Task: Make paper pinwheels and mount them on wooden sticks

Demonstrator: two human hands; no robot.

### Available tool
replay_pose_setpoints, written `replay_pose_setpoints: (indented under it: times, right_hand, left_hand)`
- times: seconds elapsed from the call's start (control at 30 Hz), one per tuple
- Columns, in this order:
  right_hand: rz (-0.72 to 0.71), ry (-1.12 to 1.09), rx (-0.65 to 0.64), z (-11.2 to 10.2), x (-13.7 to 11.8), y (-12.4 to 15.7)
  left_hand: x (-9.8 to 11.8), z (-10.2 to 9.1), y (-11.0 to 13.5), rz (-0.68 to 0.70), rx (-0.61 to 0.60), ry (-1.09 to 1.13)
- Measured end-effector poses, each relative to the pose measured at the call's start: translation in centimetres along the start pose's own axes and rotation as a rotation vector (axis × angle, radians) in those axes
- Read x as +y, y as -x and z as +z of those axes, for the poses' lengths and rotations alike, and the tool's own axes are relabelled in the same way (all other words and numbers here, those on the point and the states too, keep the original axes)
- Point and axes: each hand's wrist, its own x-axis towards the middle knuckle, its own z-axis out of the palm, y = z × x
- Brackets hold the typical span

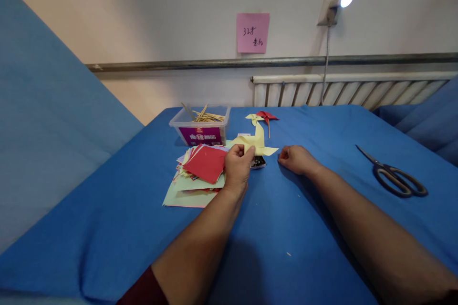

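Between the thumb and fingers of my left hand (239, 164) is a pale yellow paper pinwheel (259, 139), its blades folded in and no stick showing on it. My right hand (296, 158) is just right of the pinwheel, low over the blue cloth, fingers pinched together. Whatever its fingertips hold, if anything, is too small to make out. Partly hidden behind the pinwheel, a small box (258, 164) holds dark little pieces. Left of my left hand lies a stack of coloured paper with a red sheet (206, 164) on top.
A clear plastic tub (223, 126) of wooden sticks (209, 116) stands behind the paper. Farther back lie a red pinwheel (266, 116) on a stick and a yellow one (254, 118). Open-bladed scissors (391, 174) rest at the right. A radiator (343, 90) lines the wall.
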Motion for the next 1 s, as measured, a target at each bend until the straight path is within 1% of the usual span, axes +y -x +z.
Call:
replay_pose_setpoints:
  times: [0.1, 0.17, 0.33, 0.47, 0.57, 0.63, 0.7, 0.8, 0.9, 1.0]
  right_hand:
    - [0.014, -0.052, -0.008, 0.2, 0.4, -0.2]
    - [0.033, -0.125, -0.006, 0.3, 0.8, -0.4]
    - [0.056, -0.414, 0.087, 0.7, 1.5, -0.9]
    - [0.031, -0.721, 0.173, 0.3, 0.6, -0.7]
    - [-0.014, -0.989, 0.227, -0.4, -0.5, -0.1]
    - [-0.058, -1.153, 0.215, -0.8, -1.1, 0.3]
    - [-0.099, -1.257, 0.174, -1.1, -1.5, 0.6]
    - [-0.161, -1.273, 0.138, -1.2, -1.9, 0.9]
    - [-0.193, -1.231, 0.176, -1.0, -2.5, 1.0]
    - [-0.204, -1.241, 0.209, -0.6, -2.8, 1.0]
  left_hand:
    - [0.2, 0.1, 0.1, -0.010, 0.017, 0.012]
    - [0.2, 0.1, 0.1, -0.015, 0.023, 0.020]
    - [-0.3, 0.0, -0.1, -0.034, 0.026, 0.033]
    - [-0.7, -0.1, -0.3, -0.041, 0.022, 0.045]
    - [-0.8, -0.1, -0.4, -0.091, -0.007, 0.080]
    - [-0.9, -0.2, -0.4, -0.136, -0.043, 0.093]
    - [-1.1, -0.2, -0.4, -0.162, -0.072, 0.085]
    - [-1.2, -0.2, -0.4, -0.153, -0.091, 0.056]
    - [-1.1, -0.2, -0.3, -0.130, -0.092, 0.008]
    - [-0.8, -0.1, -0.2, -0.111, -0.106, -0.031]
